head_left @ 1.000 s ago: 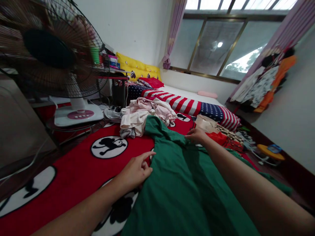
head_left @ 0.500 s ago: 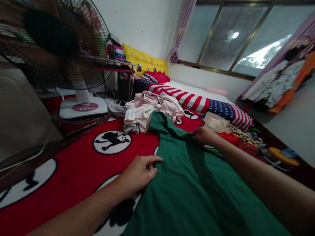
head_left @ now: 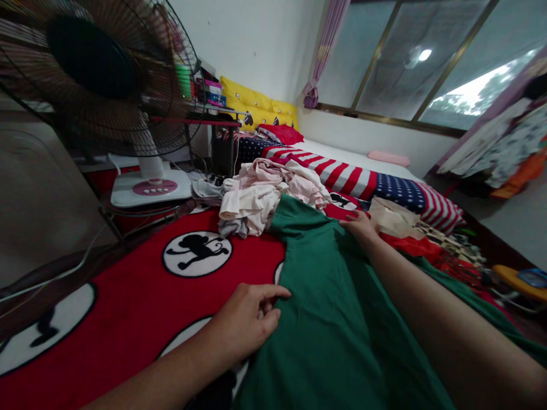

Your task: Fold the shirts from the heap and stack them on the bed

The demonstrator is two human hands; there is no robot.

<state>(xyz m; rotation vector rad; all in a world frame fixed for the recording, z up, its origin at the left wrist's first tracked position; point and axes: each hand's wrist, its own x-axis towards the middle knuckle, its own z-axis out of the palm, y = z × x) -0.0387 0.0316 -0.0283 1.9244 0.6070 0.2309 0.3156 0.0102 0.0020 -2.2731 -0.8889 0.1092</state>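
A green garment (head_left: 325, 307) lies spread over a red blanket with black monkey emblems (head_left: 128, 302). My left hand (head_left: 250, 319) pinches the garment's left edge, fingers curled on the cloth. My right hand (head_left: 359, 225) reaches far forward and rests on the garment's upper end near the collar, fingers laid flat on the fabric. A heap of pale pink and cream clothes (head_left: 265, 193) sits just beyond the green garment's top left corner.
A standing fan (head_left: 94, 74) with a white base (head_left: 149, 188) stands at the left. A stars-and-stripes cover (head_left: 367, 185) lies on the bed behind. Red and beige clothes (head_left: 405, 228) lie to the right. Clothes hang on the right wall (head_left: 504, 142).
The view has shifted lower and forward. My right hand slid along the garment's top and flattened on it. My left hand stays gripping the left edge.
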